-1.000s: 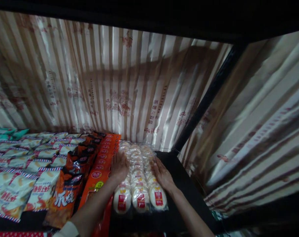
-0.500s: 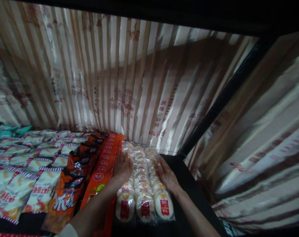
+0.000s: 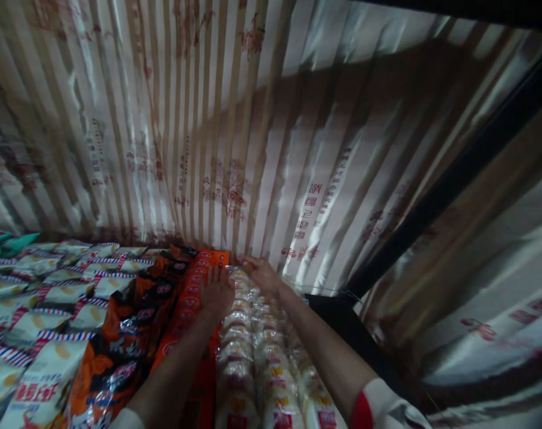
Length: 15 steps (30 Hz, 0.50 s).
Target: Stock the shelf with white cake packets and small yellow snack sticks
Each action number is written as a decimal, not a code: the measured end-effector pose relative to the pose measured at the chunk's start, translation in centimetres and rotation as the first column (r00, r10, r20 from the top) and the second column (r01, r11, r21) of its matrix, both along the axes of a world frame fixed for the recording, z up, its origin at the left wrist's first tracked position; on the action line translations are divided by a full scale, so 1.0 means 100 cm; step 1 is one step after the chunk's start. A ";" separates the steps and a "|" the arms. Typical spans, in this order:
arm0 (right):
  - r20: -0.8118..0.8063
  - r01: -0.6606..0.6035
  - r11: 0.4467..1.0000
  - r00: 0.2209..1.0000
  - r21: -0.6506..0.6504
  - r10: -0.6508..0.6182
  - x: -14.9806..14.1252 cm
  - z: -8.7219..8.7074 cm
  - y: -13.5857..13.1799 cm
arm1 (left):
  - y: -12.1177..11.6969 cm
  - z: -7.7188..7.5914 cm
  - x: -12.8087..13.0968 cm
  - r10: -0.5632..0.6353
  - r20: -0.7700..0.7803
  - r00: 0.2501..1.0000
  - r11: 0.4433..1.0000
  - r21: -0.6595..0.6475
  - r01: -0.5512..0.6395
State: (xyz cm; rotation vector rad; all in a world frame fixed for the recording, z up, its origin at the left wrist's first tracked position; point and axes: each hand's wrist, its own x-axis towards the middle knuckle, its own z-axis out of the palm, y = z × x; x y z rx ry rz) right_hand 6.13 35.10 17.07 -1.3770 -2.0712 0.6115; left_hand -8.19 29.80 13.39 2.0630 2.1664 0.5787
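Observation:
Rows of round white rice crackers (image 3: pixel 241 357) in clear wrappers with red labels stand on a dark shelf. My left hand (image 3: pixel 217 290) lies along their left side, near the back, fingers stretched out, beside the row of orange packets (image 3: pixel 192 289). Over the far end of the cracker rows reaches my right hand (image 3: pixel 262 273), fingers extended toward the left; whether they touch the wrappers I cannot tell. Neither hand is closed round anything. My right forearm hides part of the right-hand row.
Black-and-orange snack bags (image 3: pixel 118 333) and pale snack bags (image 3: pixel 51 363) with striped edges fill the left. Green packets (image 3: pixel 11 243) sit at the far left. Printed striped sheeting (image 3: pixel 226 137) hangs behind, and a dark post (image 3: pixel 449 173) slants at the right.
My right hand has moved from the right side of the crackers to their far end. My left hand stays along the left side. The view has come closer to the shelf.

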 end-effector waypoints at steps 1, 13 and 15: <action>-0.018 0.027 0.997 0.999 -0.075 -0.029 -0.008 -0.002 0.011 | 0.003 -0.001 -0.001 0.003 0.008 1.000 1.000 -0.009 -0.003; 0.200 0.158 0.973 0.972 -0.170 -0.123 -0.046 -0.030 0.076 | 0.031 -0.011 -0.010 -0.084 -0.057 0.995 0.994 -0.078 0.080; 0.215 0.176 0.971 0.967 -0.162 -0.140 -0.045 -0.034 0.082 | 0.033 -0.015 -0.010 -0.092 -0.063 0.994 0.993 -0.080 0.087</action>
